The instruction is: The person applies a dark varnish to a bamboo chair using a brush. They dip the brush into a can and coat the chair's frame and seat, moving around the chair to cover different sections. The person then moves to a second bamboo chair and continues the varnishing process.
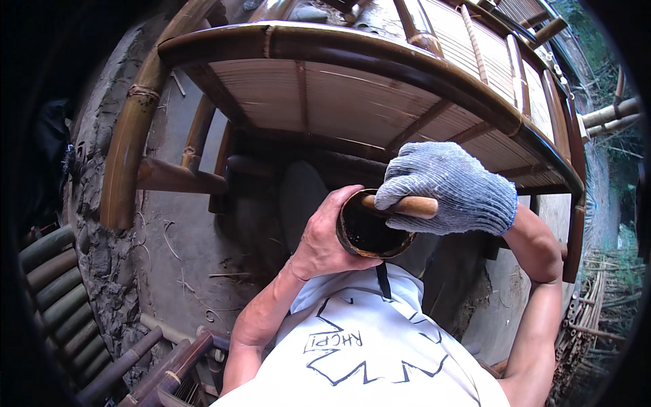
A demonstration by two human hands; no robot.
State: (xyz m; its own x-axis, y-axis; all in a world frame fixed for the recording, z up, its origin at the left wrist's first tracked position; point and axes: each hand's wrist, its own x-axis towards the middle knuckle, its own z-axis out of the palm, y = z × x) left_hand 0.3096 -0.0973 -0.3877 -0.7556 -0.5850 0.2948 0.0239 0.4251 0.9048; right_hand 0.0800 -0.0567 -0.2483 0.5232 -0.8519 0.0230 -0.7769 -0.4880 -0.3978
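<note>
My bare left hand wraps round a dark, round cup with a brownish rim, close in front of my white shirt. The cup's inside looks dark, and what it contains cannot be made out. On my right hand is a grey knitted glove. Its fingers are closed round a short wooden handle held across the cup's mouth. Whatever the handle is fixed to is hidden by the glove and the cup. Just beyond both hands stands a glossy brown bamboo bench with a pale slatted surface.
A thick bamboo post of the bench rises at the left, beside a rough stone edge. Bamboo poles lie in a row at far left, and dark bamboo pieces at lower left. Thin sticks are piled at right.
</note>
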